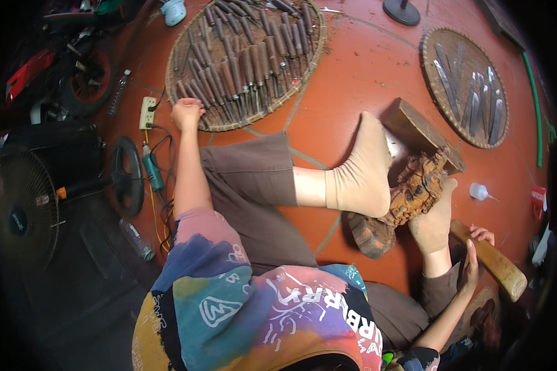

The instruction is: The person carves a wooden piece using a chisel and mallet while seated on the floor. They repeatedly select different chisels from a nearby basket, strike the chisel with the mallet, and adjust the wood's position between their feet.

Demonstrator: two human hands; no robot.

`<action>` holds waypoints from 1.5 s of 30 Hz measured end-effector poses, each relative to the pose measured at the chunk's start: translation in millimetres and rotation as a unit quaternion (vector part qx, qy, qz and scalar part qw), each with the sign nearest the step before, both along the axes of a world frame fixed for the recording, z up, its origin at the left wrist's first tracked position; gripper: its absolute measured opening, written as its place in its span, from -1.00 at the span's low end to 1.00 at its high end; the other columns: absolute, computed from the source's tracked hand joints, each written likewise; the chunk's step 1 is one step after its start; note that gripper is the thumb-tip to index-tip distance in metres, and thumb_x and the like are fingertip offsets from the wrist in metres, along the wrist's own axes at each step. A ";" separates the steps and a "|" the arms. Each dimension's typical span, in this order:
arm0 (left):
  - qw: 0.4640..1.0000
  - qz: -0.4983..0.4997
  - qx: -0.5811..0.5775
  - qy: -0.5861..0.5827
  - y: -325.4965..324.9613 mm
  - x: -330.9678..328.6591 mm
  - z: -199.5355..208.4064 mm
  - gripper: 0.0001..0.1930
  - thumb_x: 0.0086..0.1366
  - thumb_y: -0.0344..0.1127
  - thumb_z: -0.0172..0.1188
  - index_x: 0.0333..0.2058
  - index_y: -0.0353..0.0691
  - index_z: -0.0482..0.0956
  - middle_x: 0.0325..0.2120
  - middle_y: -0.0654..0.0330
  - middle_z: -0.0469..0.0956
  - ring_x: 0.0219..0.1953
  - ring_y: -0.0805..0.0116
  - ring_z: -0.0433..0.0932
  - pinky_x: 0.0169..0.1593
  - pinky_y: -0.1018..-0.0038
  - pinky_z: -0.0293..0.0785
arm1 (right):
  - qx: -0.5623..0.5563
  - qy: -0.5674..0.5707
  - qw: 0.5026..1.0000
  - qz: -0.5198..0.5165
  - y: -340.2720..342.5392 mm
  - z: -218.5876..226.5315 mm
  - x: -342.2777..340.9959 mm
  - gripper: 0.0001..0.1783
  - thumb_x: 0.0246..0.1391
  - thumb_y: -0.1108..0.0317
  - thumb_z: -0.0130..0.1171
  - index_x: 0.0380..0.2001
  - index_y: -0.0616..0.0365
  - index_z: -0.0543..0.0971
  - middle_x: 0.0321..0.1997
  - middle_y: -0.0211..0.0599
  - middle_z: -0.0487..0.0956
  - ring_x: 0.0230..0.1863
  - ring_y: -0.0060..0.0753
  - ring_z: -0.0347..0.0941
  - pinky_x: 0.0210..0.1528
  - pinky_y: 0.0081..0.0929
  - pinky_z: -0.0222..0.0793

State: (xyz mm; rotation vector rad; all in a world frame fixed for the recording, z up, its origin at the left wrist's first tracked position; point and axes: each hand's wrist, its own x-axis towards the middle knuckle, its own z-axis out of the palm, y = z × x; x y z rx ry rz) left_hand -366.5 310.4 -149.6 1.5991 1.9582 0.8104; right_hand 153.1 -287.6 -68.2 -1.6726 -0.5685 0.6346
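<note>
My left hand (187, 114) is at the near left rim of a round woven tray (319, 46) filled with wooden-handled carving chisels (234, 74). Its fingers are curled together, and whatever they may hold is too hidden to make out. Down at the right, my right hand (473, 258) grips a smooth, club-like wooden mallet (504, 273), thumb on one side and fingertips on the other. Between my two socked feet (360, 179) (432, 226) rests a knobbly brown wood carving (414, 190), its rounded end (371, 235) on the tiles. A wooden block (418, 130) stands behind it.
Another woven tray (428, 68) at the far right carries several blades (473, 102). A small squeeze bottle (478, 191) and a red mug (538, 201) are at the right. To the left are a fan (21, 216), a power strip (147, 113), a green power tool (153, 170) and cords.
</note>
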 end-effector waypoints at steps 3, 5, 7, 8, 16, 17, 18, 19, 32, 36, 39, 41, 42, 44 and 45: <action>0.999 0.002 0.029 -0.026 6.3 -19.7 -11.0 -0.83 0.17 -0.47 0.32 -0.28 -0.40 0.58 -0.50 0.07 0.68 -0.56 0.40 0.67 -0.48 0.53 0.58 | 0.015 0.004 1.000 0.011 -0.8 -2.8 2.7 -0.69 0.01 0.59 0.18 -0.22 0.11 0.32 -0.17 -0.24 0.38 0.07 -0.24 0.30 0.35 -0.18 0.04; 0.996 -0.007 -0.032 0.079 -22.2 24.4 6.4 -0.79 0.16 -0.45 0.34 -0.25 -0.39 0.57 -0.48 0.06 0.68 -0.57 0.39 0.67 -0.48 0.51 0.59 | 0.017 -0.007 1.000 0.008 -3.5 4.4 4.4 -0.68 0.00 0.59 0.21 -0.23 0.11 0.33 -0.18 -0.25 0.38 0.05 -0.25 0.31 0.33 -0.18 0.07; 0.986 -0.011 -0.069 0.151 -26.4 36.2 20.1 -0.75 0.15 -0.43 0.37 -0.22 -0.39 0.56 -0.48 0.06 0.68 -0.57 0.38 0.67 -0.47 0.50 0.59 | 0.028 -0.010 0.999 0.025 -2.4 1.6 5.6 -0.67 -0.01 0.59 0.22 -0.23 0.11 0.33 -0.19 -0.25 0.38 0.04 -0.25 0.32 0.33 -0.17 0.08; 0.983 -0.013 -0.082 0.161 -22.0 34.5 17.0 -0.73 0.15 -0.42 0.37 -0.21 -0.39 0.55 -0.48 0.06 0.68 -0.58 0.38 0.67 -0.48 0.50 0.58 | 0.028 -0.014 0.999 0.026 -0.7 0.2 5.5 -0.67 -0.01 0.59 0.23 -0.23 0.12 0.34 -0.19 -0.25 0.38 0.03 -0.26 0.33 0.32 -0.17 0.10; 0.956 -0.207 0.138 0.156 -7.8 110.9 35.4 -0.80 0.15 -0.32 0.27 -0.25 -0.21 0.65 -0.43 0.05 0.68 -0.37 0.18 0.70 -0.23 0.31 0.59 | -0.002 0.003 1.000 0.007 2.8 11.7 0.0 -0.66 -0.01 0.58 0.25 -0.21 0.14 0.35 -0.19 -0.24 0.41 0.04 -0.28 0.34 0.31 -0.19 0.11; 0.967 -0.253 0.038 -0.022 -8.5 153.8 36.7 -0.77 0.19 -0.26 0.28 -0.21 -0.24 0.66 -0.40 0.10 0.70 -0.40 0.35 0.70 -0.31 0.41 0.58 | -0.011 0.013 1.000 -0.003 3.2 16.0 -1.9 -0.66 -0.01 0.58 0.26 -0.20 0.14 0.35 -0.18 -0.24 0.42 0.05 -0.29 0.34 0.31 -0.19 0.11; 0.947 -0.298 -0.040 -0.109 -2.9 188.8 38.5 -0.78 0.24 -0.25 0.25 -0.24 -0.27 0.66 -0.38 0.12 0.70 -0.41 0.47 0.69 -0.35 0.50 0.57 | -0.025 0.017 0.999 -0.014 2.6 15.7 -2.9 -0.66 -0.01 0.58 0.25 -0.22 0.14 0.34 -0.19 -0.25 0.41 0.03 -0.30 0.34 0.31 -0.19 0.12; 0.936 -0.346 -0.044 -0.043 3.6 225.3 38.6 -0.77 0.25 -0.24 0.23 -0.27 -0.29 0.67 -0.37 0.06 0.70 -0.43 0.40 0.69 -0.28 0.48 0.59 | -0.041 0.018 0.999 -0.026 1.8 14.6 -3.0 -0.67 -0.01 0.59 0.24 -0.23 0.13 0.34 -0.20 -0.25 0.40 0.01 -0.31 0.34 0.32 -0.19 0.13; 0.903 -0.241 -0.081 0.345 50.7 344.8 22.1 -0.51 0.16 -0.08 0.10 -0.07 -0.36 0.59 -0.14 -0.08 0.63 -0.02 -0.02 0.60 0.07 0.25 0.45 | 0.039 -0.056 0.996 0.050 1.3 8.3 8.5 -0.72 -0.05 0.59 0.30 -0.31 0.16 0.41 -0.32 -0.34 0.45 -0.11 -0.38 0.43 0.23 -0.16 0.28; 0.942 -0.284 0.045 0.172 8.1 338.8 50.9 -0.41 0.24 0.00 0.02 0.06 -0.40 0.42 -0.21 -0.07 0.61 -0.18 0.10 0.61 -0.09 0.22 0.45 | 0.057 -0.098 0.994 -0.005 -3.8 18.5 7.9 -0.73 -0.07 0.63 0.24 -0.35 0.13 0.38 -0.39 -0.36 0.41 -0.23 -0.44 0.38 0.18 -0.14 0.31; 0.883 -0.449 0.047 -0.126 -224.6 394.2 145.8 -0.69 0.42 -0.15 0.08 0.00 -0.20 0.48 -0.42 0.37 0.40 -0.44 0.62 0.31 -0.34 0.65 0.26 | 0.064 -0.134 0.987 -0.067 -7.7 31.6 8.2 -0.72 -0.04 0.58 0.14 -0.31 0.09 0.29 -0.40 -0.34 0.33 -0.29 -0.42 0.28 0.16 -0.16 0.20; 0.751 -0.621 0.078 -0.211 -307.5 404.4 155.4 -0.75 0.35 -0.20 0.12 -0.11 -0.21 0.52 -0.37 0.29 0.47 -0.36 0.51 0.42 -0.31 0.55 0.37 | 0.058 -0.155 0.978 -0.126 -6.0 32.7 7.7 -0.65 -0.08 0.66 0.22 -0.30 0.12 0.30 -0.40 -0.35 0.37 -0.34 -0.50 0.30 0.05 -0.30 0.33; 0.693 -0.674 0.089 -0.240 -343.0 411.9 148.9 -0.76 0.27 -0.20 0.16 -0.16 -0.19 0.52 -0.40 0.26 0.48 -0.39 0.43 0.47 -0.36 0.49 0.39 | 0.031 -0.162 0.978 -0.125 -4.0 31.5 5.6 -0.67 -0.06 0.62 0.23 -0.28 0.13 0.32 -0.39 -0.35 0.38 -0.32 -0.49 0.32 0.03 -0.34 0.34; 0.629 -0.724 0.107 -0.260 -392.2 419.8 140.7 -0.77 0.12 -0.21 0.23 -0.26 -0.14 0.52 -0.46 0.20 0.49 -0.43 0.25 0.55 -0.45 0.36 0.43 | -0.020 -0.177 0.976 -0.126 -3.2 26.4 0.3 -0.69 -0.01 0.54 0.26 -0.25 0.16 0.34 -0.36 -0.34 0.40 -0.29 -0.47 0.36 -0.01 -0.42 0.36; 0.635 -0.732 0.096 -0.228 -407.9 422.7 144.5 -0.78 0.13 -0.18 0.24 -0.30 -0.12 0.51 -0.52 0.20 0.45 -0.46 0.25 0.53 -0.47 0.34 0.39 | -0.072 -0.217 0.965 -0.127 -16.5 24.6 0.5 -0.65 -0.01 0.40 0.29 -0.21 0.19 0.37 -0.29 -0.32 0.41 -0.22 -0.44 0.37 -0.01 -0.40 0.36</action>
